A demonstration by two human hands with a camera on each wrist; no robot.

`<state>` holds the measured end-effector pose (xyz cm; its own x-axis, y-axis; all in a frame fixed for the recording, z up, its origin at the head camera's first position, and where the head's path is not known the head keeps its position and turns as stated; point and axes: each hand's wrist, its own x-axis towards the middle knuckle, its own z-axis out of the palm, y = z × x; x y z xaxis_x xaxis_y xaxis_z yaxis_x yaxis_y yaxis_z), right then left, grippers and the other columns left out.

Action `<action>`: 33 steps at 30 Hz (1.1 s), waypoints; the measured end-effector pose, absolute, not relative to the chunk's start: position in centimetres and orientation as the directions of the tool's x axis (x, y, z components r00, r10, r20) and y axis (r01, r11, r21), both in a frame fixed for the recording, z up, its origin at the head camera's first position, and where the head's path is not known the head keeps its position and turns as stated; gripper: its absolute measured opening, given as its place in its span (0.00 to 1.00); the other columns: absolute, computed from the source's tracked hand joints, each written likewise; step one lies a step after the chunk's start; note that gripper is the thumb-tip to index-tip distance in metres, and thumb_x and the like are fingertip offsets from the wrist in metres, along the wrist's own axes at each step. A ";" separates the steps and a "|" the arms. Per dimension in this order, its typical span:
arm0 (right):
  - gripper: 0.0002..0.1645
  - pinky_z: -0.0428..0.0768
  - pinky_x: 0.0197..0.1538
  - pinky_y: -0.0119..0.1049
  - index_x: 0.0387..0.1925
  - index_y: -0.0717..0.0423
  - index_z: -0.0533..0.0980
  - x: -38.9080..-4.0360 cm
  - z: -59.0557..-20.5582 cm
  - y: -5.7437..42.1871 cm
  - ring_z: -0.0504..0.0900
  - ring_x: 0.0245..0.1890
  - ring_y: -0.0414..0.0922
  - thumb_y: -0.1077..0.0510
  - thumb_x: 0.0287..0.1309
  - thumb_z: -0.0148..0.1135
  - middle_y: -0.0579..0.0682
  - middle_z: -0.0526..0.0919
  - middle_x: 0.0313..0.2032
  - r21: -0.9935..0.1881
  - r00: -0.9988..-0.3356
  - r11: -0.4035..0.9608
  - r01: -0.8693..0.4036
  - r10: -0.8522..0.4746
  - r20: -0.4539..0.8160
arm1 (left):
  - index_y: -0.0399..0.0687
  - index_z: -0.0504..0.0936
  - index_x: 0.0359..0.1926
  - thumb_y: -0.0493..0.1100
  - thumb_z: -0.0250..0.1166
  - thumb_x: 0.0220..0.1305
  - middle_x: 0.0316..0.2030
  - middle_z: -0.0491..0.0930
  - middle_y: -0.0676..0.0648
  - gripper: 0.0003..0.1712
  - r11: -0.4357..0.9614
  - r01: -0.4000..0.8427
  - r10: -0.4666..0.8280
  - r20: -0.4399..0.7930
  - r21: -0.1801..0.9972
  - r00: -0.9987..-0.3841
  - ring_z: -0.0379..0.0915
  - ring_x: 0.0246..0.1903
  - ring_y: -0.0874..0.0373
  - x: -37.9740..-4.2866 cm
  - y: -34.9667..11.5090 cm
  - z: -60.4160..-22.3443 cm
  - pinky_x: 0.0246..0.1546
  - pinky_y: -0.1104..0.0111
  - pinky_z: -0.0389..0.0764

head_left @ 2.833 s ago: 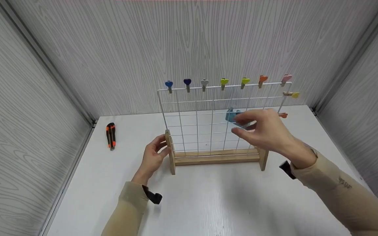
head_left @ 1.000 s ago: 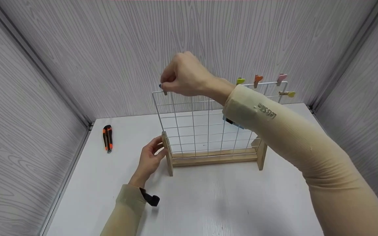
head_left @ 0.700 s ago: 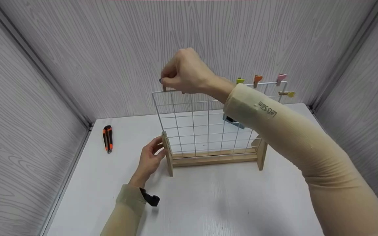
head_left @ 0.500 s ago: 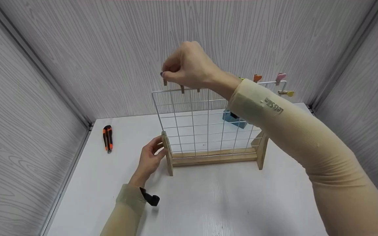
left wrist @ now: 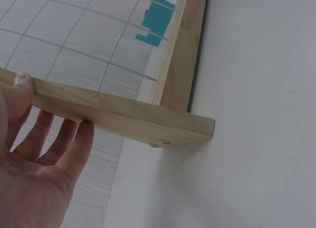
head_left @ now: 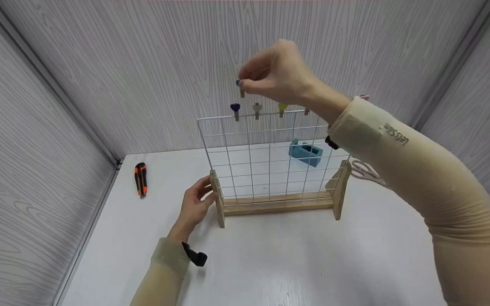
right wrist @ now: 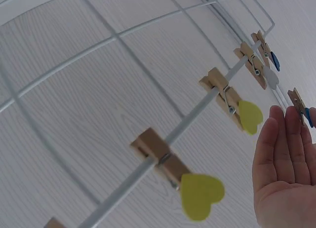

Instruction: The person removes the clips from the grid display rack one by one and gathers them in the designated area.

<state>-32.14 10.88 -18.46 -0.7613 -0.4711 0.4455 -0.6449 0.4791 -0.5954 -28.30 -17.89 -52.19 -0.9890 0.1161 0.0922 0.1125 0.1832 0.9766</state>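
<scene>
Between thumb and fingers my right hand (head_left: 279,76) pinches a small wooden clothespin (head_left: 242,92) with a blue heart, held in the air above the grid's top wire. Below it, clothespins with a dark blue heart (head_left: 235,108), a grey heart (head_left: 257,108) and a yellow-green heart (head_left: 282,108) sit clipped on the white wire grid (head_left: 223,118). My left hand (head_left: 194,206) grips the left upright of the wooden stand (head_left: 279,207); in the left wrist view its thumb lies on one side of the wood (left wrist: 123,112) and the fingers on the other.
A teal block, like a tape dispenser (head_left: 313,158), stands behind the grid. Scissors (head_left: 366,172) lie at the right, partly behind my right sleeve. An orange and black utility knife (head_left: 141,179) lies at the left. A patterned wall rises behind the table.
My right hand came from the grid's right side to its top left corner, pulled the blue-heart clothespin off the wire, then carried it up and right. The left hand kept its grip.
</scene>
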 end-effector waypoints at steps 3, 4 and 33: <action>0.07 0.92 0.47 0.25 0.45 0.59 0.93 -31.9 -18.4 12.4 0.93 0.36 0.34 0.64 0.72 0.71 0.57 0.97 0.42 -0.596 -0.756 0.469 -0.652 -0.464 0.462 | 0.43 0.76 0.79 0.31 0.70 0.77 0.75 0.79 0.38 0.33 0.186 0.122 0.114 0.102 0.975 -0.988 0.75 0.78 0.39 -28.4 -17.9 -52.3 0.80 0.50 0.80; 0.07 0.92 0.46 0.24 0.45 0.59 0.93 -31.8 -18.5 13.0 0.92 0.36 0.33 0.64 0.72 0.71 0.57 0.97 0.42 -0.592 -0.751 0.466 -0.658 -0.463 0.471 | 0.42 0.76 0.79 0.30 0.69 0.77 0.75 0.80 0.38 0.33 0.188 0.123 0.112 0.103 0.974 -0.988 0.75 0.77 0.39 -28.3 -17.9 -52.3 0.81 0.50 0.80; 0.08 0.92 0.43 0.23 0.44 0.84 0.86 -25.5 -30.7 34.4 0.96 0.34 0.35 0.82 0.63 0.68 0.45 0.98 0.36 -0.805 -0.836 0.228 -0.549 -0.134 0.532 | 0.40 0.76 0.78 0.30 0.70 0.76 0.75 0.80 0.38 0.33 0.178 0.122 0.101 0.106 0.976 -0.989 0.75 0.77 0.38 -27.3 -17.9 -52.3 0.80 0.48 0.80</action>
<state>-25.46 34.37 -30.71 -0.8360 -0.1340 0.5321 -0.5486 0.2277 -0.8045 -27.32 -17.89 -52.32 -0.9893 0.1007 0.1056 0.1223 0.1782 0.9764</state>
